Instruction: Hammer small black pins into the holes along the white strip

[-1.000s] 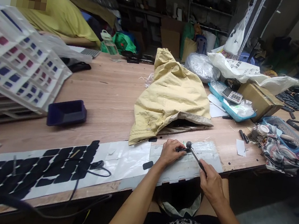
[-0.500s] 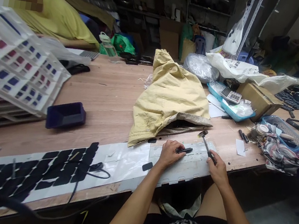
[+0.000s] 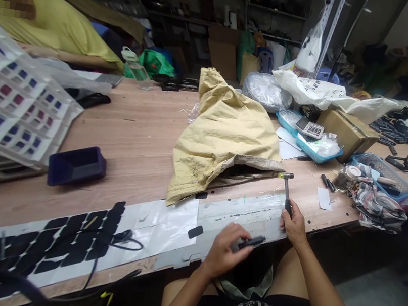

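My left hand (image 3: 226,251) is closed on a dark, slender handle-like piece (image 3: 252,242), blurred, near the table's front edge. My right hand (image 3: 294,224) grips a small hammer (image 3: 287,191) by its black handle, the head raised and pointing away from me. Beneath both hands lies a grey-white board (image 3: 215,229) with worn markings and a notched front edge. An open yellow sack (image 3: 230,131) rests just beyond the board, its dark mouth towards me. Flat black pieces (image 3: 77,231) are set out in rows on a white sheet to the left.
A purple tray (image 3: 77,166) and stacked white crates (image 3: 11,109) stand at left, a co-worker in yellow (image 3: 73,26) behind them. Cables (image 3: 97,254) cross the black pieces. At right are blue baskets (image 3: 319,149), a calculator (image 3: 309,128), a cardboard box (image 3: 345,130) and a patterned cloth (image 3: 376,204).
My left hand has pulled the dark piece off the board towards me, to the front edge. The hammer has come away from that piece, to the right, its head now upright.
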`<state>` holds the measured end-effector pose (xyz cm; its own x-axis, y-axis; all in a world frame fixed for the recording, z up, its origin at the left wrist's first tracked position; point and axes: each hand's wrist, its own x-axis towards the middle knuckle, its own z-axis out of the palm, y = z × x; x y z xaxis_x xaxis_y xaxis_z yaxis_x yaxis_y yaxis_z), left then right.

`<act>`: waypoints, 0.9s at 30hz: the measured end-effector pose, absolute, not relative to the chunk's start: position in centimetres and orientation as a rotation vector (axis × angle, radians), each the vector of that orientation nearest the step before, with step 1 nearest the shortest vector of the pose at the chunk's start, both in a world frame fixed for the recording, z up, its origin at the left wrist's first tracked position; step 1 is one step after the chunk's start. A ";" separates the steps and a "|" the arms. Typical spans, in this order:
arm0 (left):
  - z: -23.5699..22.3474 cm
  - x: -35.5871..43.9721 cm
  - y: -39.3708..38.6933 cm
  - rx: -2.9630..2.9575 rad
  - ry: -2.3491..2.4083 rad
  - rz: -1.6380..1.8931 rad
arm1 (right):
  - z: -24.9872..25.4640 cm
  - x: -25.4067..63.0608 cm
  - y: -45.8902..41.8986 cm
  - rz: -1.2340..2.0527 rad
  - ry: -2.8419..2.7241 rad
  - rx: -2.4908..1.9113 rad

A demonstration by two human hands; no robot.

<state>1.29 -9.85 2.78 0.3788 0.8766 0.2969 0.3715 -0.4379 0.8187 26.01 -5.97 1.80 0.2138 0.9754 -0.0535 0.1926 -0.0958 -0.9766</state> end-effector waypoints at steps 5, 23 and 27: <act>-0.1 2.5 -16.1 1.949 1.108 0.649 | 1.6 26.0 -6.0 0.990 -1.170 -1.518; 4.8 4.5 5.1 1.753 1.747 0.957 | 1.6 25.8 -6.3 0.959 -1.176 -1.520; 3.8 6.3 11.1 1.684 2.063 0.767 | 1.5 25.6 -6.3 0.967 -1.151 -1.499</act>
